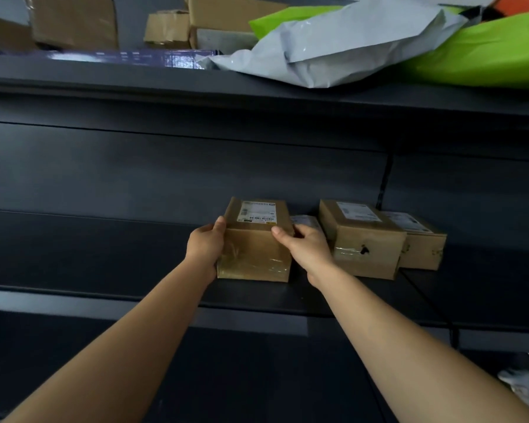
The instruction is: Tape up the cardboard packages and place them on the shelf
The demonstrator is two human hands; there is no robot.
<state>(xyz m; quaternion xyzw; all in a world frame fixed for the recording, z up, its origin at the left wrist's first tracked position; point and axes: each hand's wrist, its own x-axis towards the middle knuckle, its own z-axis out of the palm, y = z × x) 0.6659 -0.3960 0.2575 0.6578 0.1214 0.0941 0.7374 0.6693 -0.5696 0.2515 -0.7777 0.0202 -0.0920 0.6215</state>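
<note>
A dark grey metal shelving unit fills the view. Its middle shelf board [104, 254] runs across at hand height below an upper shelf board [104, 74]. On the upper board lie a large crumpled grey plastic mailer bag [333, 47], a lime green plastic bag [486, 56] to its right, and several worn brown cardboard boxes [74, 22] towards the back left.

On the middle board stand two taped brown cardboard boxes. The nearer one [367, 242] has a small dark hole in its front. The farther one [422, 248] sits just beside it on the right, partly behind it.

Left of these is the small brown cardboard package [254, 248], wrapped in clear tape and bearing a white printed label [258, 212] on top. Its underside appears to be on the middle board, near the front edge.

The package lies between both hands. The left hand [205, 245] clasps its left side with the thumb hooked over the top edge. The right hand [309, 251] clasps its right side, thumb on the top front edge and fingers wrapped behind the corner.
</note>
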